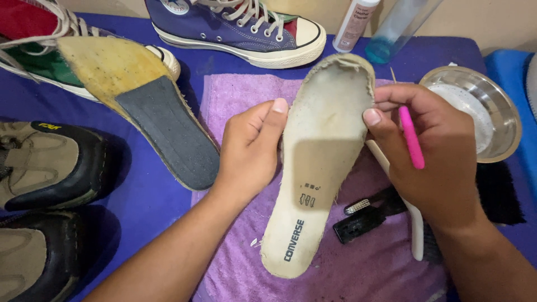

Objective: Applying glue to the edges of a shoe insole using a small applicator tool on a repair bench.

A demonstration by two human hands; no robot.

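White insole (pixel 319 168) held by 2 hands, left hand (pixel 251 148), right hand (pixel 433 151)

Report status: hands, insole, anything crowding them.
Left hand and right hand both grip the cream insole; right also pinches a pink tool. Brushes lie on purple towel beneath, clear.

Light: pretty bright, warm, comes from above.
Shadows: soft ones fall across the insole (pixel 321 162) and beside the shoes.
Glare: small glint on the steel bowl (pixel 506 120) rim.
Focus: sharp throughout, no real blur.
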